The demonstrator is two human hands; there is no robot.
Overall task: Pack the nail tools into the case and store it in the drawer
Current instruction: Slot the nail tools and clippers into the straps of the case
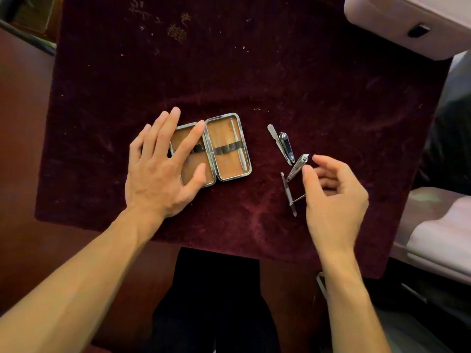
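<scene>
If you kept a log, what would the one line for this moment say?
case open, one tool strapped in | left hand steadying case | right hand pinching small clipper | other tools loose on cloth

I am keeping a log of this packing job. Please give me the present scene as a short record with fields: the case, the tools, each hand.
surface: dark red velvet cloth
case: open flat, tan lining, elastic straps
in case: one slim tool under the right strap
loose tools: large clipper, small clipper, slim tool, thin pick
left hand: spread over the case's left half
right hand: fingertips at the small clipper, grip not yet clear
</scene>
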